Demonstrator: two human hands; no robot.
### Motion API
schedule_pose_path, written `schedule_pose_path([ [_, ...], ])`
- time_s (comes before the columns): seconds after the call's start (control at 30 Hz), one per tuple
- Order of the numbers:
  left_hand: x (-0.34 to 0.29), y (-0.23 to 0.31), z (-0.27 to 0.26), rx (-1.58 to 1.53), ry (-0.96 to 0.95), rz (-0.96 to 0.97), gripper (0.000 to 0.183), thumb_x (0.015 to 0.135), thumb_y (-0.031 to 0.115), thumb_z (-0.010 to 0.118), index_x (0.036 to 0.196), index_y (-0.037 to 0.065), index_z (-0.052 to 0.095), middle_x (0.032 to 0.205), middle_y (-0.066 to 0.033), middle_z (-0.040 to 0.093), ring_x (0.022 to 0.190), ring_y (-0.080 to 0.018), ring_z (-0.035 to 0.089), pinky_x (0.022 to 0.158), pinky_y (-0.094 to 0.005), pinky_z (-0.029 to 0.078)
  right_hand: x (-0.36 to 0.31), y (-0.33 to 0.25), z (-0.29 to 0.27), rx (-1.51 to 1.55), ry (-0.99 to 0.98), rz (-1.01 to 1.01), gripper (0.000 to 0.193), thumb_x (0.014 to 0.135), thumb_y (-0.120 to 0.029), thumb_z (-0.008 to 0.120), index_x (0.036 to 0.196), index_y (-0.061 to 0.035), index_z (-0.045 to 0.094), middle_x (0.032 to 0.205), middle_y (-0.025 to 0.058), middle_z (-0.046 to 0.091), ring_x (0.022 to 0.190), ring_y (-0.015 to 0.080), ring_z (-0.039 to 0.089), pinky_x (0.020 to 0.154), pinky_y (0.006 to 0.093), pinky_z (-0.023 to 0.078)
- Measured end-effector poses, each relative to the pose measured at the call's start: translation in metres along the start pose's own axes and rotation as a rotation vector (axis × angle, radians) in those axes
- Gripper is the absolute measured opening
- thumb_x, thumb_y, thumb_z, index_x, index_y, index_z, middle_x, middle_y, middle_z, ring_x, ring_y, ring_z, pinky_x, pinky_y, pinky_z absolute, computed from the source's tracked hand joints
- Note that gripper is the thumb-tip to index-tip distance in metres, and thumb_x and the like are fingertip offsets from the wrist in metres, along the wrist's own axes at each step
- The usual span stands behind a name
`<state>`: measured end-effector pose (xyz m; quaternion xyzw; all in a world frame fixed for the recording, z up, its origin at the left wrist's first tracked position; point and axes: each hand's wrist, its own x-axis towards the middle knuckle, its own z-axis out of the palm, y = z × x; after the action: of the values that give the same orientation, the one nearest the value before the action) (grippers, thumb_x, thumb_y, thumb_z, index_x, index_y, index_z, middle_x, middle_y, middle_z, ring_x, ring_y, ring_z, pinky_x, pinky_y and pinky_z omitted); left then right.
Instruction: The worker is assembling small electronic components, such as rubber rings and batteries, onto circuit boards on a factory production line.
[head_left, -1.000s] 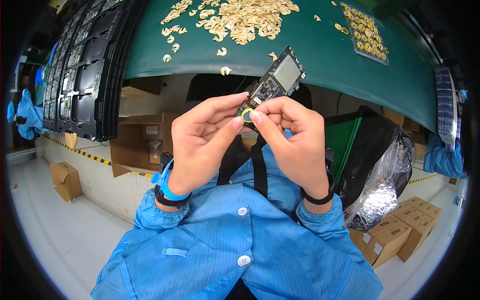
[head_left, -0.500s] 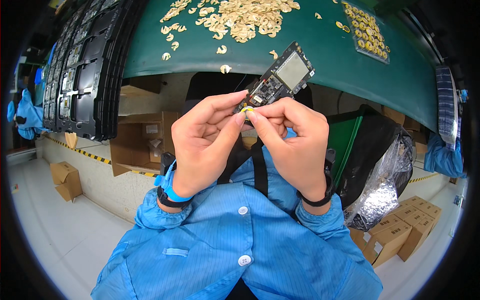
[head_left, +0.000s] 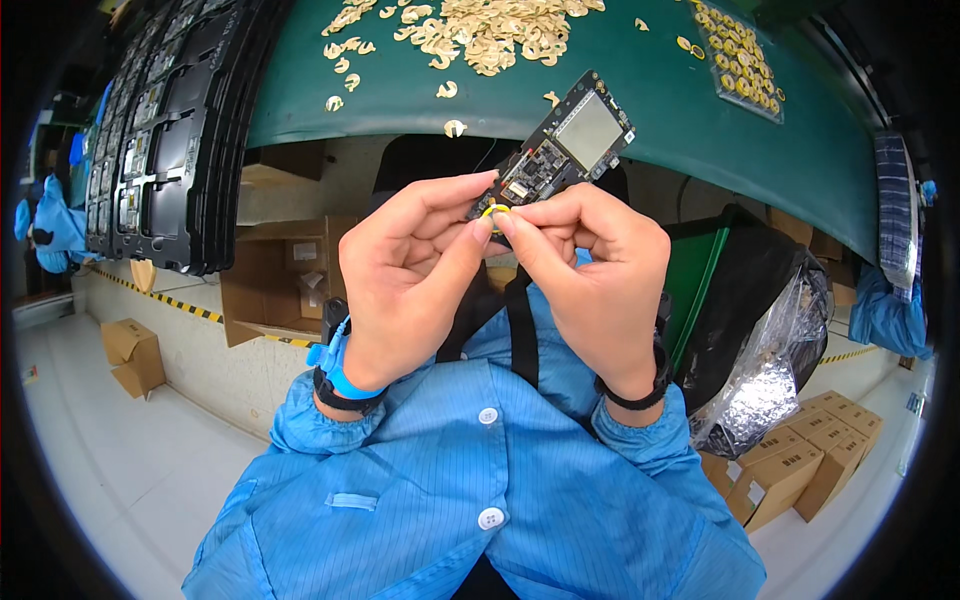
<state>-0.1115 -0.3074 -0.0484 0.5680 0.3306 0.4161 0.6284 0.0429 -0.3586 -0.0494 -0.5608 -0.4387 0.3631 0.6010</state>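
Item: circuit board [head_left: 550, 150], black, with a pale square panel toward its upper end. You have it above your lap, short of the table [head_left: 290, 115], tilted up and to the right. Component side faces you, presumably so that the work stays in sight.

Item: left hand [head_left: 405, 260], closed on the board's lower end, fingers curled behind and thumb in front; a grip likely chosen to steady it while leaving the parts uncovered.

Item: right hand [head_left: 600, 270], thumb and forefinger pinching a small yellow-rimmed piece [head_left: 494, 210] at the board's lower end. Your two thumb tips nearly meet there, apparently for fine control. Whether the piece is joined to the board, you cannot tell from this view.

Item: blue wrist strap [head_left: 345, 372] on your left wrist, probably against static.

Surface: green table; pale crescent pieces [head_left: 500, 40] heaped loosely at the far middle; clear tray [head_left: 776, 118] of yellow rings at right, two loose ones beside it. Black trays [head_left: 190, 150] stacked at left, seemingly within reach.

Room: cardboard box [head_left: 285, 290] beneath the table; dark bag [head_left: 735, 310] and stacked cartons [head_left: 810, 455] at right; a small carton [head_left: 132, 355] on the pale floor [head_left: 90, 470]; a co-worker's blue sleeve [head_left: 62, 220] at far left.
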Motion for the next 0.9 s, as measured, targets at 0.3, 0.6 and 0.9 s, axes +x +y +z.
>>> schedule_pose_path([
  [0.3, 0.003, 0.0, 0.0, -0.076, 0.027, -0.012, 0.034, 0.098, -0.009, 0.06, 0.131, -0.013, 0.058, 0.118, -0.0234, 0.071, 0.107, -0.0235, 0.073, 0.091, -0.0348, 0.064, 0.002, 0.003, 0.0, -0.22, 0.016, -0.2, 0.015, 0.085, 0.004, 0.076, 0.099, -0.0012, 0.077, 0.072, 0.0043, 0.065, 0.056, 0.0075, 0.055, 0.048, 0.0248, 0.038],
  [0.6, 0.009, -0.002, -0.006, -0.142, 0.027, -0.09, 0.035, 0.097, -0.008, 0.061, 0.131, -0.013, 0.057, 0.117, -0.024, 0.072, 0.104, -0.0251, 0.074, 0.087, -0.0358, 0.066, 0.009, 0.002, -0.013, -0.483, -0.147, -0.427, 0.026, 0.083, 0.003, 0.073, 0.107, -0.0053, 0.077, 0.074, 0.0086, 0.063, 0.061, 0.0224, 0.061, 0.052, 0.0329, 0.047],
  [0.9, 0.011, -0.001, -0.01, -0.316, 0.047, -0.19, 0.032, 0.097, -0.007, 0.062, 0.129, -0.012, 0.059, 0.115, -0.0211, 0.073, 0.102, -0.0217, 0.074, 0.086, -0.033, 0.065, 0.011, 0.001, -0.011, -0.548, -0.183, -0.445, 0.025, 0.084, 0.001, 0.071, 0.107, -0.0057, 0.076, 0.075, 0.0083, 0.062, 0.061, 0.0228, 0.061, 0.053, 0.0343, 0.047],
])
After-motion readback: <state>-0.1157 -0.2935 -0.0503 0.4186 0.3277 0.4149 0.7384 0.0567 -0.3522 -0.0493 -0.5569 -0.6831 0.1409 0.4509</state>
